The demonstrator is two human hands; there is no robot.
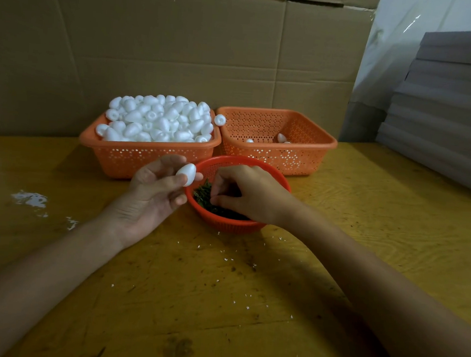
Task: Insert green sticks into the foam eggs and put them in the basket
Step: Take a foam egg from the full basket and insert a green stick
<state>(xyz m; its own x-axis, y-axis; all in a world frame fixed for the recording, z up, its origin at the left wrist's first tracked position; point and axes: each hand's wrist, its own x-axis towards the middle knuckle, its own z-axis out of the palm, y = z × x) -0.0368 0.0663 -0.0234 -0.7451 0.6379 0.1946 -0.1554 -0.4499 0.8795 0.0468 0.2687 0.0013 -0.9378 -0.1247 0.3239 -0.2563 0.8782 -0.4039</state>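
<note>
White foam egg (186,172) is pinched betw. thumb & fingertips of my left hand (155,184), up off the desk (336,242), just beside the left rim of the round red basket (233,226). That basket sits mid-desk, w/ both orange ones behind it along the far edge against the cardboard (182,47).

My right hand (244,191) is down inside the red basket, fingers curled into the green sticks (203,194). Can't tell if I've got one pinched yet; the fingertips are buried in the tangle.

Step in hand, as I judge it: pick 1 stick only. They look matted, so I'd tease one free by its stem, not grab a clump, & lift slow so the rest drop off. Then bring the stem end to the egg's hole (spare eggs (160,119) in the full orange basket (146,148) show a dimple at one end), line it up straight & push along the egg's axis. Foam prob. dents easy, so light grip w/ the left hand, no squeezing.

Finished piece goes in the right orange basket (310,144), far-right side, which holds only a few so far. Early days, I'd say. Foam crumbs (31,199) lie near the left edge.
</note>
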